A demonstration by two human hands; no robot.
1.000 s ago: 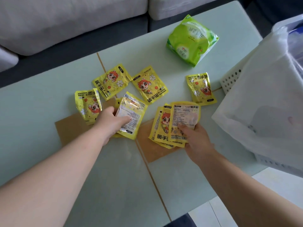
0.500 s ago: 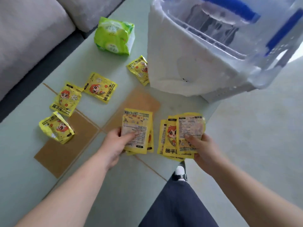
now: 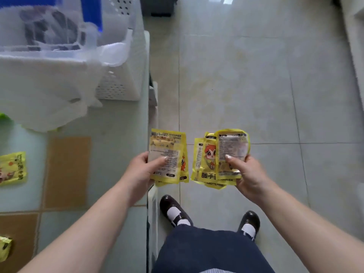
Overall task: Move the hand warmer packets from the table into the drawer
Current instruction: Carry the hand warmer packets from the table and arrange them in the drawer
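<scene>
The left hand (image 3: 140,170) grips a small stack of yellow hand warmer packets (image 3: 167,157), thumb pressed on the top one, right at the worktop (image 3: 118,134) edge; the right hand (image 3: 249,174) pinches a fanned stack of packets (image 3: 218,156) out past that edge, over the tiled floor (image 3: 256,75). Both sets of fingers are clenched on packets. No drawer can be made out in view, so the step in hand looks like carrying both stacks to it. To do it well, squeeze each fan square so no loose packet slips out, and free one hand if the drawer needs opening. More packets (image 3: 12,168) lie on the worktop, well away from its edge. A white perforated basket (image 3: 118,83) draped with a white bag (image 3: 45,91) stands at the worktop's far end, and the person's black shoes (image 3: 173,209) are on the floor beside it
</scene>
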